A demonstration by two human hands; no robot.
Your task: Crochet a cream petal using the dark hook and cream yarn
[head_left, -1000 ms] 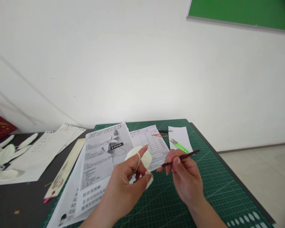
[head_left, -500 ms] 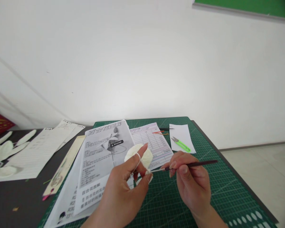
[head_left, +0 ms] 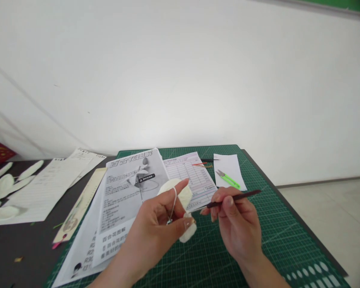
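My left hand (head_left: 156, 226) is closed on a cream-white crocheted piece (head_left: 183, 196), pinched between thumb and fingers, with white yarn (head_left: 174, 200) looped over the raised index finger. My right hand (head_left: 235, 226) pinches a thin dark crochet hook (head_left: 237, 197) that points left toward the white piece; the hook's tip sits just right of it, a little apart. Both hands hover over a green cutting mat (head_left: 258, 248).
Printed instruction sheets (head_left: 129, 192) and a ruled form (head_left: 189, 178) lie on the mat. Green thread snips (head_left: 227, 179) rest on a white slip at the back right. White petal pieces (head_left: 3, 186) and lined paper (head_left: 45, 188) lie on the dark table at left. A white wall stands behind.
The hook was in the white piece half a second ago; now it is drawn back to the right and tilted up. The left hand has stayed roughly in place.
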